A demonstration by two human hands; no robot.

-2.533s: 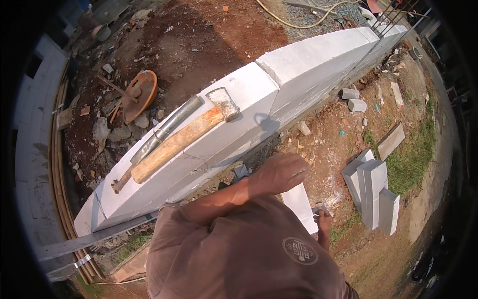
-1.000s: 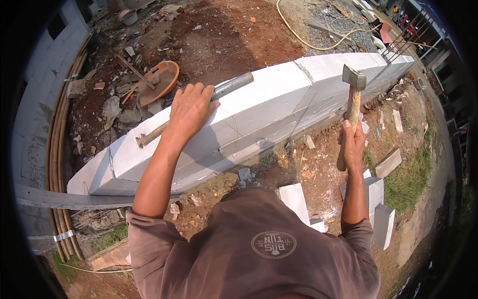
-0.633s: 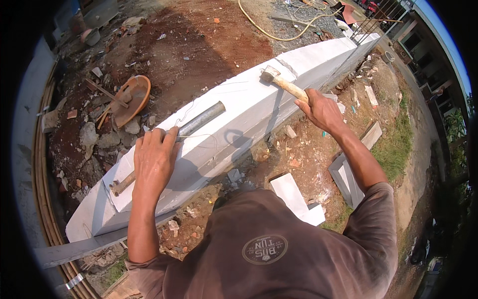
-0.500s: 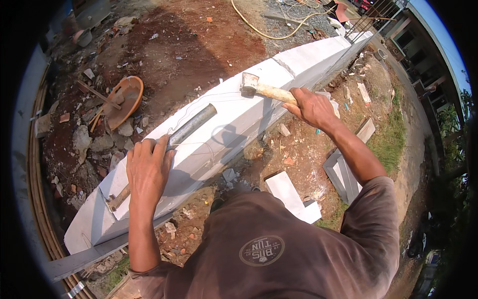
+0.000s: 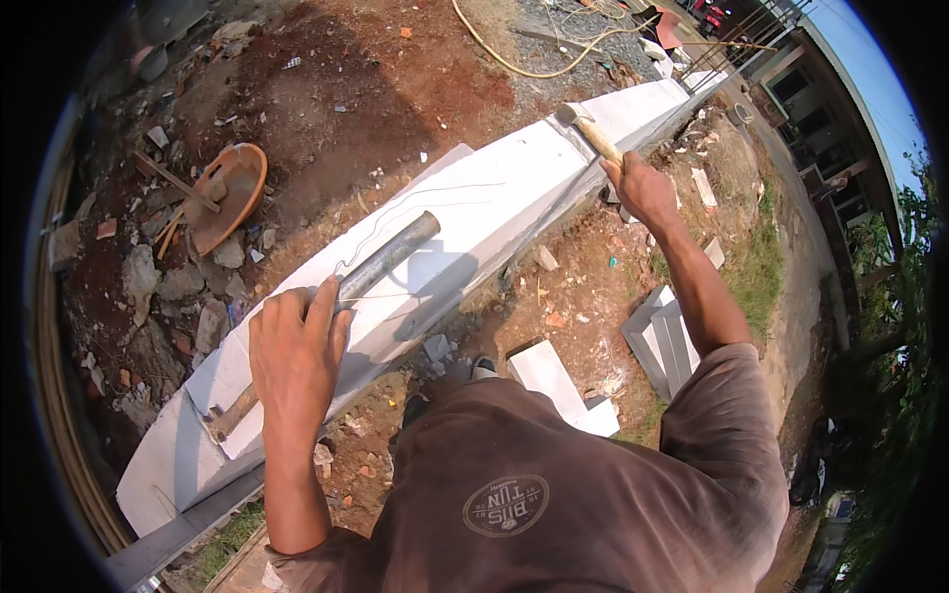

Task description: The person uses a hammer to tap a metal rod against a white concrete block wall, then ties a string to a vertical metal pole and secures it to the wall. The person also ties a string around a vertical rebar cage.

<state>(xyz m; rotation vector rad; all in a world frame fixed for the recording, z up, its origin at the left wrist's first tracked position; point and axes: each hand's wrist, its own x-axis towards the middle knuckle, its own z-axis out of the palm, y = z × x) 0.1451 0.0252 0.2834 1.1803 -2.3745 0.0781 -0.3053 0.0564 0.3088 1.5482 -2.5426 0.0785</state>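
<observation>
My right hand (image 5: pixel 643 190) is wrapped around the pale wooden handle of a hammer (image 5: pixel 598 138). The hammer's whitish, dusty head is over the far part of a row of white blocks (image 5: pixel 514 163), at a joint; whether it touches is unclear. My left hand (image 5: pixel 297 346) is closed over a grey metal pipe (image 5: pixel 395 252), which lies along the nearer part of the row. The palm hides the pipe's middle. Below the hand, a brown, worn stick-like end (image 5: pixel 234 413) shows; I cannot tell if it belongs to the pipe. A thin wire (image 5: pixel 381 222) trails over the block beside the pipe.
Left of the row, an orange-rimmed basin (image 5: pixel 259 183) lies among rubble. White blocks (image 5: pixel 549 381) and grey-sided ones (image 5: pixel 664 341) lie on the ground to the right. A hose (image 5: pixel 484 49) curves across gravel. Thin rods (image 5: pixel 736 54) stand at the far end.
My right hand has carried the hammer farther along the row, up and to the right, to the block joint. My left hand stays on the pipe. The view has shifted slightly.
</observation>
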